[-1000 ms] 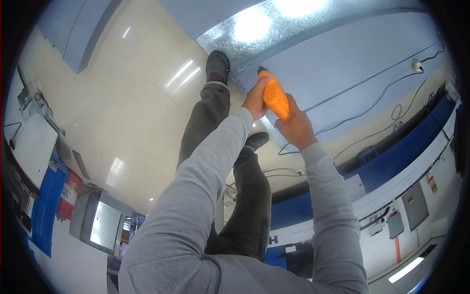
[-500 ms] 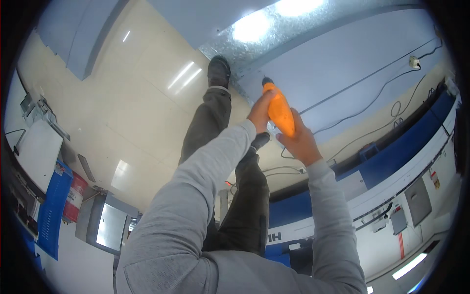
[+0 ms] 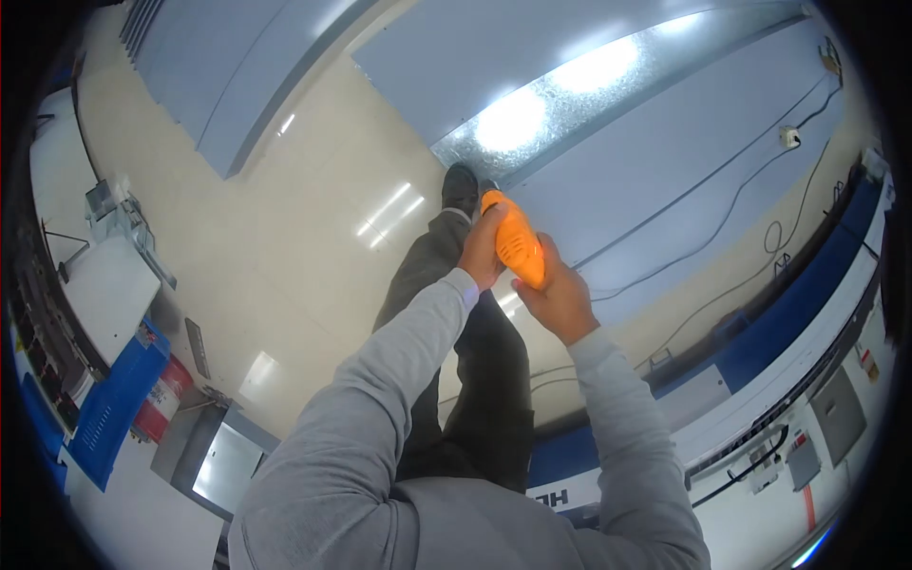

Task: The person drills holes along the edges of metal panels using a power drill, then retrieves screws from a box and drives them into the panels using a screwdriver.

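Observation:
An orange power drill point(image 3: 518, 239) is held out in front of me, its dark chuck point(image 3: 489, 187) pointing away beside my shoe point(image 3: 460, 190) and the near corner of a long grey metal panel point(image 3: 655, 180). My left hand point(image 3: 484, 249) wraps the drill's left side near the front. Around its rear end closes my right hand point(image 3: 560, 293), which hides the handle and trigger. Whether the drill's tip touches the panel I cannot tell.
A shiny metal strip point(image 3: 465, 149) runs along the grey panel. Another grey panel point(image 3: 223, 76) lies at upper left on the tiled floor point(image 3: 313, 218). A cable with a white plug block point(image 3: 789, 138) crosses at right, near a blue-and-white machine point(image 3: 798, 304).
The view has shifted, so panels and floor sit lower and more to the right. The drill has moved closer to my body and nearer my shoe, still in both hands.

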A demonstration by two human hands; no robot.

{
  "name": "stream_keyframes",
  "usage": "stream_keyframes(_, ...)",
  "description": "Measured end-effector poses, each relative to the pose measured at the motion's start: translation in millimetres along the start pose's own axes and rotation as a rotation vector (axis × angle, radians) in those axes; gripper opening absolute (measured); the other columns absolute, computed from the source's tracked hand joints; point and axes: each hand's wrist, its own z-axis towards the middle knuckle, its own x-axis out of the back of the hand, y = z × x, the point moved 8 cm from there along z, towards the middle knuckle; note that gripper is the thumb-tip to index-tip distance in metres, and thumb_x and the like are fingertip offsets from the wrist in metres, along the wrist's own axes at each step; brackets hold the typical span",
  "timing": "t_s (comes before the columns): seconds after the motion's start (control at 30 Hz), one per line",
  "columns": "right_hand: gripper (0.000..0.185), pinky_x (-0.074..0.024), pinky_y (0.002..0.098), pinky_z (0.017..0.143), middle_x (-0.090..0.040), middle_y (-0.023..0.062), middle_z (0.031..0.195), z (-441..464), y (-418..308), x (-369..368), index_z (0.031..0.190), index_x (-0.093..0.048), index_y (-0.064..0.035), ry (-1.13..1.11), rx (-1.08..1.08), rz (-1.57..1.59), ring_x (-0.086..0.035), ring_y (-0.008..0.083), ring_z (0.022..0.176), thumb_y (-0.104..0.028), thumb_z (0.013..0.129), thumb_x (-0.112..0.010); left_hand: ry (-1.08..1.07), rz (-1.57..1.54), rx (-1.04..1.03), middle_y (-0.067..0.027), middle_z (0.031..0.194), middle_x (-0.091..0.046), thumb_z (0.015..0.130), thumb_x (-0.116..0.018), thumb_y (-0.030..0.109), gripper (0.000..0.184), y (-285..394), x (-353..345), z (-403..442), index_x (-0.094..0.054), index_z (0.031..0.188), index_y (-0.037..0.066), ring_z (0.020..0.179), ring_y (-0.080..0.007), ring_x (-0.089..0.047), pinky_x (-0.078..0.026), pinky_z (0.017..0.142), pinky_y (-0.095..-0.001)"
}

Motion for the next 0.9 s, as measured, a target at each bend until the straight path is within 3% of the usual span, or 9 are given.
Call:
stream_keyframes(0.1, 0.074, -0.0562, 0.0521, 0.087, -0.073, 0.0244, 0.109, 5.2, -17.7, -4.0, 0.155, -0.04, -0.0132, 0.065, 0.002, -0.021, -0.07, 0.0485, 0.102, -0.013, 0.087, -0.07, -0.036, 0.076, -0.001, -0.0098, 0.116, -0.067, 0.104, -0.066, 0.044, 0.048, 27.1, -2.3, -1.4, -0.057, 0.132, 0.006, 0.107, -0.0221, -0.069, -0.055, 0.1, -0.0386)
stream_keyframes(0.2, 0.077, -0.0572, 0.0531, 0.081, -0.074, 0.024, 0.103, 22.6, -28.4, -5.3, 0.154, -0.04, -0.0092, 0.138, 0.069, -0.062, -0.072, 0.0469, 0.093, -0.014, 0.084, -0.071, -0.05, 0.103, -0.007, -0.0111, 0.119, -0.068, 0.103, -0.066, 0.047, 0.053, 45.3, -1.5, 13.2, -0.056, 0.135, 0.005, 0.111, -0.0233, -0.069, -0.056, 0.102, -0.0391)
stream_keyframes(0.43, 0.078, -0.0556, 0.0537, 0.086, -0.073, 0.0274, 0.108, 88.1, -39.0, -8.3, 0.157, -0.042, -0.0119, 0.166, 0.017, -0.069, -0.07, 0.0504, 0.102, -0.011, 0.085, -0.07, -0.032, 0.128, -0.035, -0.0093, 0.121, -0.068, 0.102, -0.069, 0.048, 0.056, 92.6, -0.5, 66.1, -0.056, 0.135, 0.005, 0.112, -0.0211, -0.069, -0.055, 0.103, -0.0364)
stream_keyframes(0.83, 0.075, -0.0555, 0.0545, 0.086, -0.074, 0.0264, 0.106, 136.3, -60.8, -9.5, 0.154, -0.041, -0.0135, 0.096, -0.111, -0.117, -0.07, 0.0511, 0.101, -0.011, 0.085, -0.067, -0.055, 0.123, 0.105, -0.0086, 0.117, -0.069, 0.1, -0.07, 0.05, 0.056, 123.4, -3.1, 95.6, -0.058, 0.132, 0.005, 0.109, -0.0199, -0.07, -0.055, 0.102, -0.0355)
stream_keyframes(0.9, 0.076, -0.0571, 0.0545, 0.083, -0.075, 0.026, 0.101, 140.5, -67.5, -11.0, 0.153, -0.04, -0.0101, 0.074, -0.115, -0.17, -0.072, 0.0499, 0.094, -0.011, 0.082, -0.068, -0.064, 0.107, 0.142, -0.0089, 0.118, -0.069, 0.1, -0.07, 0.051, 0.057, 124.5, -2.5, 97.6, -0.058, 0.132, 0.005, 0.11, -0.0203, -0.07, -0.055, 0.102, -0.0362)
